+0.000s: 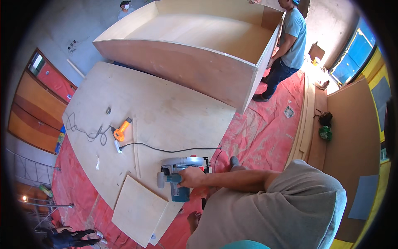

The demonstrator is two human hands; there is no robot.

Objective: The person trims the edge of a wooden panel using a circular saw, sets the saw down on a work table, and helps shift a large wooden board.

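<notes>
My right hand [191, 177] is closed around the handle of a circular saw [180, 193] with a teal and black body and a grey guard. The saw is over the near right edge of a large plywood sheet [174, 110]; whether it touches the wood is hard to tell. Just left of it, a smaller plywood panel [139, 209] lies on the sheet. A black cord [174, 149] runs from near the saw to a white socket block [118, 146]. My left hand does not show.
An orange power tool [122, 129] and a thin wood strip [136, 149] lie on the sheet. A big open plywood box [186, 62] stands beyond. One person [294, 37] holds its right end; another person [125, 8] is behind it. Wrinkled red sheeting [261, 124] covers the floor. Boards [302, 120] lie at right.
</notes>
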